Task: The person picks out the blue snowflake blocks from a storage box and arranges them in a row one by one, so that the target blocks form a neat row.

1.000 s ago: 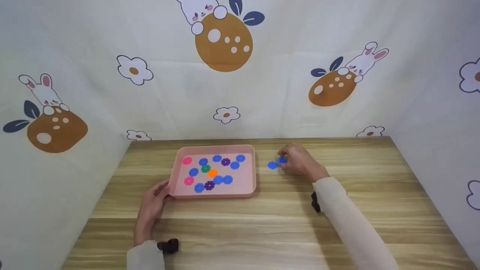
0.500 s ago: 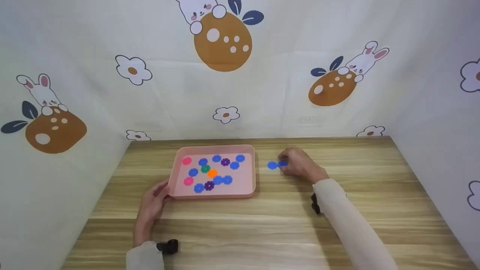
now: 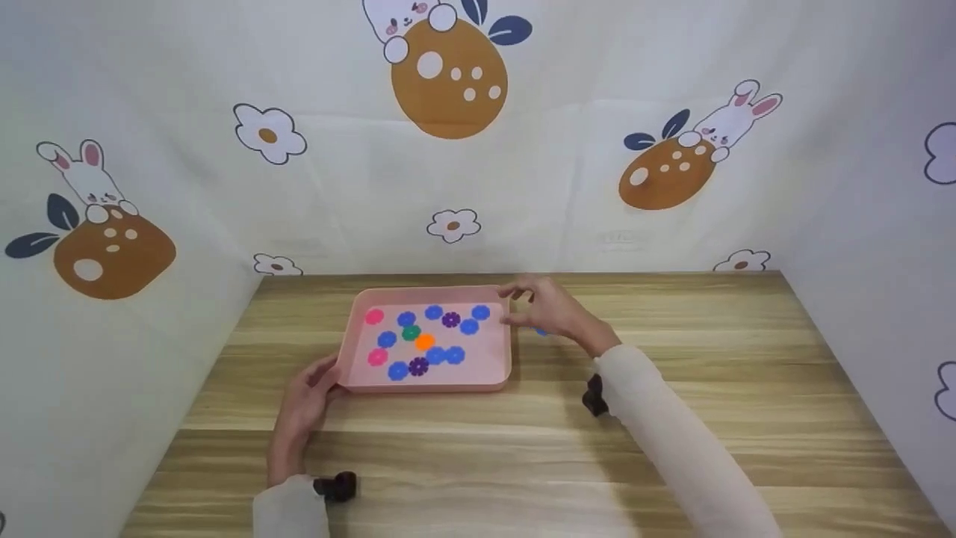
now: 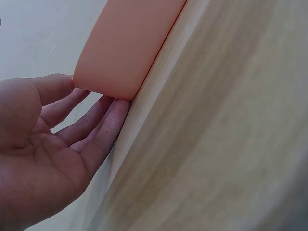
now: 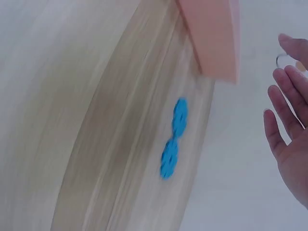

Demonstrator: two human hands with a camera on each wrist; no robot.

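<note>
The pink tray [image 3: 441,387] lies on the table with several flower-shaped plastic discs inside, blue, pink, purple, green and an orange one [image 3: 424,341]. My left hand [image 3: 302,400] holds the tray's front left corner. In the left wrist view its thumb is at the rim and its fingers bend against the outer wall. My right hand [image 3: 556,310] is raised at the tray's right rim, fingers spread apart and nothing between them. Two linked blue discs [image 5: 174,137] lie on the table right of the tray; in the head view the right hand mostly hides them.
The wooden table [image 3: 463,478] runs back to a patterned cloth wall [image 3: 538,179], with more cloth on both sides. Dark wrist cameras [image 3: 340,486] sit at both cuffs.
My right hand has let go of the blue discs and moved left, up to the tray's right rim. The two discs stay on the table. The left hand keeps its place.
</note>
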